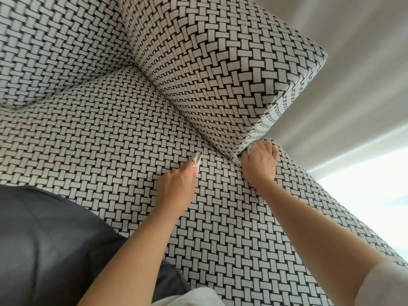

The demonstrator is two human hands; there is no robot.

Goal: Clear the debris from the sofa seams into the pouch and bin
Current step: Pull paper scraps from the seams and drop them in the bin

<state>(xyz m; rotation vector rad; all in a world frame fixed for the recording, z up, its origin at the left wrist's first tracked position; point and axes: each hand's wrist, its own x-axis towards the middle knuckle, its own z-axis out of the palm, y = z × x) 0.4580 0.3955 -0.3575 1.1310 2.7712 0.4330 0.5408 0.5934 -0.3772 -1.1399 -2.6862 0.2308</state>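
Two hands on one sofa [110, 133]. Left hand [176, 184]: fingers pinch one pale scrap [197, 161], held over the seat near the armrest [220, 62] seam. Right hand [259, 162]: fingers curled, dug in at the front end of that seam, gripping a white wad [237, 160]; piece count unclear. One dark grey cushion [44, 239] touches the seat, lower left.

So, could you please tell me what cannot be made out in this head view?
1. The pouch and bin: outside the head view's frame.
2. The right hand: fingertips tucked into the sofa seam; its grip on the white wad is unclear.
3. The pale scrap pinched by the left hand: too small to identify.
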